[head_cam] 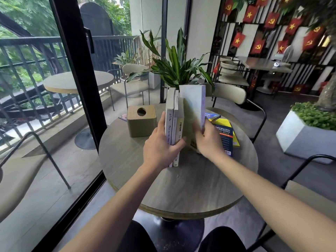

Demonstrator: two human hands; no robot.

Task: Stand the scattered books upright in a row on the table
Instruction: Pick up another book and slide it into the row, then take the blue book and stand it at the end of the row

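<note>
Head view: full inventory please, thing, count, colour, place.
round table: 1, grey wood-grain, centre.
upright books: 3, pale spines, standing together mid-table.
pale book: 1, whitish, upright just right of the row, blurred.
flat books: 2 at least, yellow and dark blue, lying on the table at right.
tissue box: 1, tan, left of the row.
small booklet: 1, reddish, mostly hidden behind the tissue box.
potted plant: 1, green, behind the books.
chairs: several, beige with black frames, around the tables.
left hand: 1, grip on the upright books.
right hand: 1, grip on the pale book.
</note>
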